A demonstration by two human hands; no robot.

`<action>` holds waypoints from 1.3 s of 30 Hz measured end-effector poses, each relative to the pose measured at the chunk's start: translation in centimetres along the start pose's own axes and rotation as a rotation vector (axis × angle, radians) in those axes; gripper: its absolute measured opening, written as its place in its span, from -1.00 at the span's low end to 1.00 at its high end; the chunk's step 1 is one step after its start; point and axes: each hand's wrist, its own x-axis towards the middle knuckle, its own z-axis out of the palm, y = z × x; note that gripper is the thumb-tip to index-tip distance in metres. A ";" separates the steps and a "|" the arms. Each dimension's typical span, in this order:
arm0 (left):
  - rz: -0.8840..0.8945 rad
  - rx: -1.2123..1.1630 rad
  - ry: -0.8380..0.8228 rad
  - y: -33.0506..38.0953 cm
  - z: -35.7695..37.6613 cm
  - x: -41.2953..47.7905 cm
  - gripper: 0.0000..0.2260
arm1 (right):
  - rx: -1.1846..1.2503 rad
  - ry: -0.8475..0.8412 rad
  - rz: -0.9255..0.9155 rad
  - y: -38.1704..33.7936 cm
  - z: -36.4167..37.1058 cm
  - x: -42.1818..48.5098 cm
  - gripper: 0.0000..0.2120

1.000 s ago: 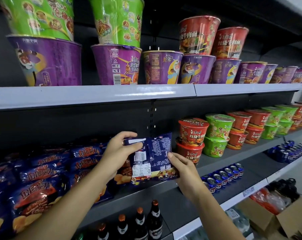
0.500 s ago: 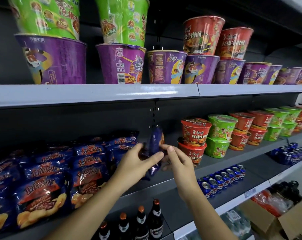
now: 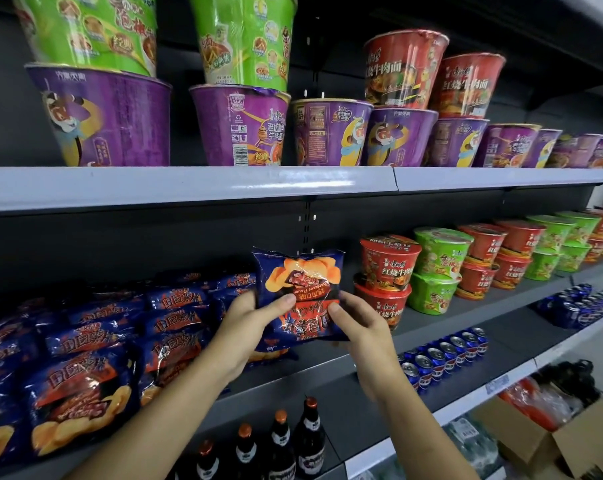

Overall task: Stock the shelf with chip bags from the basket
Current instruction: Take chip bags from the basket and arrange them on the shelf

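Chip bag [image 3: 298, 292] upside down btwn stocked chip bags [image 3: 95, 344] at left & noodle bowls [image 3: 390, 268] at right, on middle shelf [image 3: 466, 327].

both hands — left hand [image 3: 249, 327] and right hand [image 3: 360, 332] — gripping one dark blue chip bag [image 3: 300, 292] upside down, front outward, above the shelf [image 3: 431, 341], just beside the stocked chip bags [image 3: 95, 344].

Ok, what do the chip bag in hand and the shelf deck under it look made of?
Chip bag: thin glossy plastic film, possibly foil-lined; it crinkles and throws sharp glare. Shelf deck: probably painted sheet metal, matte dark grey with a thin straight front edge; not certain.
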 end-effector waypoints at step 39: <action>0.000 0.444 -0.115 -0.1 -1.2 0.8 -0.72 | -0.206 -0.244 0.075 -3.2 -3.3 2.1 -0.69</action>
